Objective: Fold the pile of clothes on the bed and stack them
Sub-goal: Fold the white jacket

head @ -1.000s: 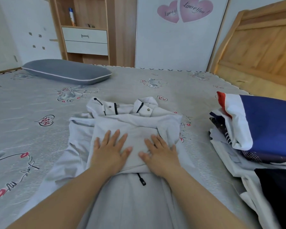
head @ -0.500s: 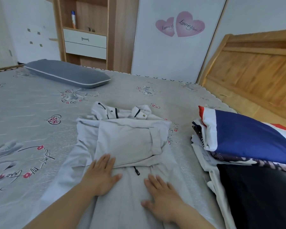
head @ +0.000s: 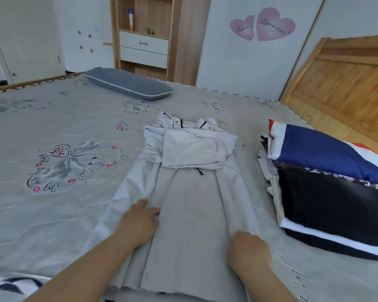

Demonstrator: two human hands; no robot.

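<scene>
A long light-grey jacket (head: 190, 205) lies flat on the bed (head: 52, 214), collar away from me, its sleeves folded across the chest. My left hand (head: 140, 219) grips the left fold of the lower part, fingers curled into the cloth. My right hand (head: 248, 247) grips the right fold near the hem. A stack of clothes (head: 327, 184) with a blue, white and red piece on top sits to the right.
A grey pillow (head: 129, 83) lies at the bed's far side. A wooden headboard (head: 347, 83) stands at the right. A shelf unit with drawers (head: 143, 44) is against the far wall. A dark-patterned cloth (head: 9, 284) shows at the bottom left.
Both hands slid from the folded sleeves down toward me along the jacket and now pinch its side folds near the hem. The view pulled back.
</scene>
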